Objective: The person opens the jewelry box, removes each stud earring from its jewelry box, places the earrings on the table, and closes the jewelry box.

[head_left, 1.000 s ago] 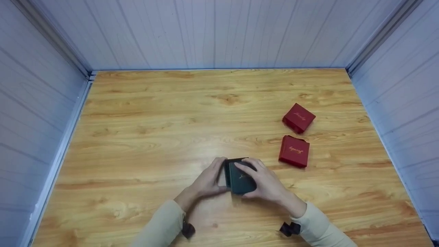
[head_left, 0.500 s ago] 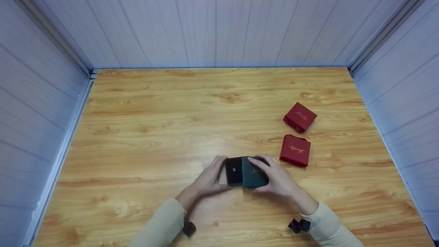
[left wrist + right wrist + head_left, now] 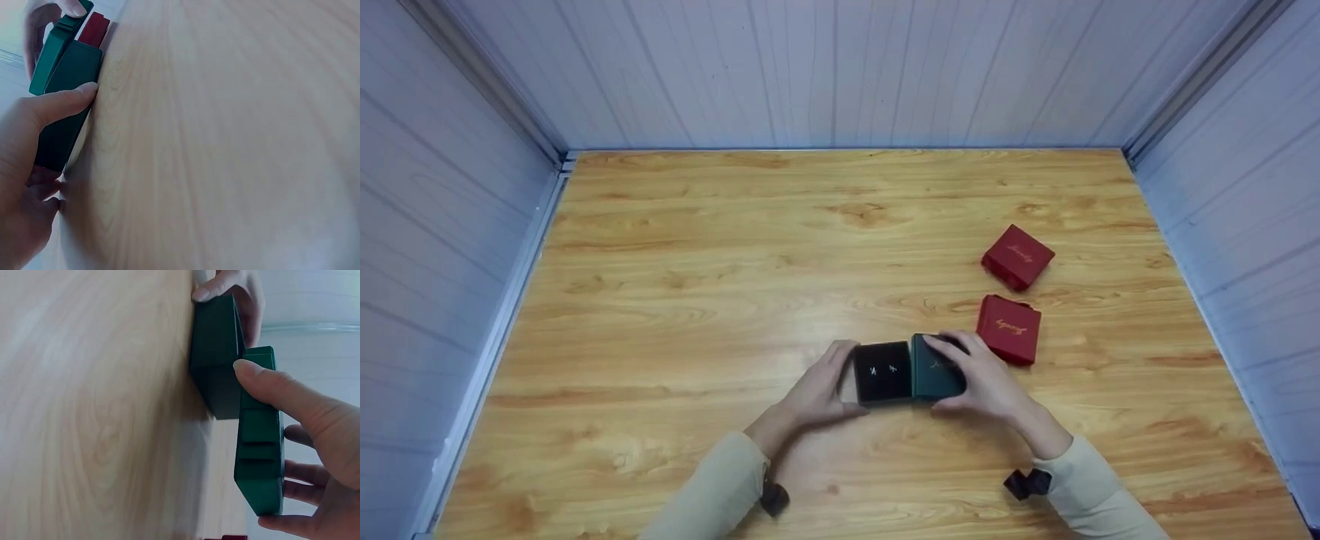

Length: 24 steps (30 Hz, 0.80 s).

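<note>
My left hand (image 3: 819, 391) grips the dark green base of a jewelry box (image 3: 883, 390), its thumb on the near side and fingers on the far side. A black insert fills the base, and two small silvery pieces, perhaps earrings (image 3: 892, 368), sit on it. The base rests on the table. In my right hand (image 3: 988, 386) is the green lid (image 3: 936, 384), pinched between thumb and fingers, with gold lettering on top. The lid is off the base, just to its right and raised; in the right wrist view the lid (image 3: 259, 433) hangs above the table beside the base (image 3: 216, 354).
Two red boxes with gold lettering lie to the right: one red box (image 3: 1009, 330) just beyond my right hand, another red box (image 3: 1018, 257) farther back and turned. The wood-grain table (image 3: 697, 300) is bounded by pale panel walls (image 3: 832, 75) at the back and sides.
My right hand has drawn the lid rightward off the base, uncovering the black insert and the two small pieces. My left hand has stayed on the base.
</note>
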Each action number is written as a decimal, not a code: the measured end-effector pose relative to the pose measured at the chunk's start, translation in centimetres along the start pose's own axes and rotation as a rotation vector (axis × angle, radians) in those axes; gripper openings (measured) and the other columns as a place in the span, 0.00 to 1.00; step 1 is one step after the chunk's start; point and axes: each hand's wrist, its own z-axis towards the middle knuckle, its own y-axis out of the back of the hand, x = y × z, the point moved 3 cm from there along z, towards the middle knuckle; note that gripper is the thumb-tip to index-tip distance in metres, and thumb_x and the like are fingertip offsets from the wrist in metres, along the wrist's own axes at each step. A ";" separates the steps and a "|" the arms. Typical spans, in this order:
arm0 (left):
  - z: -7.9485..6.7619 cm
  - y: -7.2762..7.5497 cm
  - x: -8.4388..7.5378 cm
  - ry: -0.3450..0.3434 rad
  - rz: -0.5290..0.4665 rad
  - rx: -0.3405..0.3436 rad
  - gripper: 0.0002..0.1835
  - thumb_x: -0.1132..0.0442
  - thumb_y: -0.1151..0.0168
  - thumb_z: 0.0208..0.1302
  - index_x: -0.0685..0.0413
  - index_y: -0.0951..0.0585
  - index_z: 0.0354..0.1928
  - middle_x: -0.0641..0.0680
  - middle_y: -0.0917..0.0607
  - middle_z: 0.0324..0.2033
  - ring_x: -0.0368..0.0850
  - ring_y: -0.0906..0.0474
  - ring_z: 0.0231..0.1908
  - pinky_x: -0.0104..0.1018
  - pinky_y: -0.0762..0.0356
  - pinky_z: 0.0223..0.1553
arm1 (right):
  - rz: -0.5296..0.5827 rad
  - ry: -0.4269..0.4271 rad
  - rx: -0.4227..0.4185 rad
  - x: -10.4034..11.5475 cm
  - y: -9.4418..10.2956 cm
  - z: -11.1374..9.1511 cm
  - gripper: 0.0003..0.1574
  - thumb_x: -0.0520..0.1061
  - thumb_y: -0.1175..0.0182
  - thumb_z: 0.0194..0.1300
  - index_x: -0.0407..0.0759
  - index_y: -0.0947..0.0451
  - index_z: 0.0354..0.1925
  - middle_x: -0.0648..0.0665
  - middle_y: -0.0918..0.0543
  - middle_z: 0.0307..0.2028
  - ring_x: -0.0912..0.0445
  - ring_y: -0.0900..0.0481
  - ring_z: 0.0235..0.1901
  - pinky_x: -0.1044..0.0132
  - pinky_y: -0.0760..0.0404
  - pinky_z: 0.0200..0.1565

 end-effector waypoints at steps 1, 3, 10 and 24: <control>0.0 0.0 0.0 0.001 -0.001 0.000 0.50 0.52 0.27 0.34 0.63 0.42 0.59 0.54 0.34 0.53 0.45 0.35 0.53 0.36 0.39 0.56 | -0.001 -0.002 0.004 -0.2 0.0 0.0 0.59 0.54 0.24 0.28 0.51 0.36 0.61 0.41 0.35 0.55 0.48 0.38 0.52 0.50 0.31 0.47; 0.0 0.0 0.0 0.003 -0.002 0.000 0.50 0.52 0.26 0.34 0.62 0.42 0.59 0.54 0.34 0.53 0.46 0.35 0.52 0.37 0.39 0.56 | -0.001 -0.003 0.013 -0.5 0.0 0.0 0.59 0.54 0.24 0.28 0.51 0.36 0.61 0.41 0.35 0.55 0.48 0.38 0.52 0.51 0.30 0.47; 0.0 0.0 0.1 0.015 -0.009 0.014 0.49 0.52 0.27 0.35 0.59 0.42 0.60 0.52 0.34 0.53 0.45 0.35 0.52 0.39 0.37 0.55 | -0.028 0.034 0.025 -1.3 0.3 0.1 0.59 0.55 0.24 0.27 0.50 0.36 0.61 0.39 0.33 0.54 0.49 0.37 0.51 0.51 0.29 0.46; -0.1 0.0 0.2 0.022 -0.017 0.015 0.50 0.52 0.27 0.34 0.60 0.42 0.60 0.52 0.34 0.53 0.45 0.35 0.52 0.37 0.39 0.56 | -0.057 0.034 0.095 -2.2 -0.6 0.4 0.58 0.56 0.25 0.30 0.47 0.37 0.61 0.39 0.34 0.55 0.46 0.37 0.53 0.51 0.36 0.53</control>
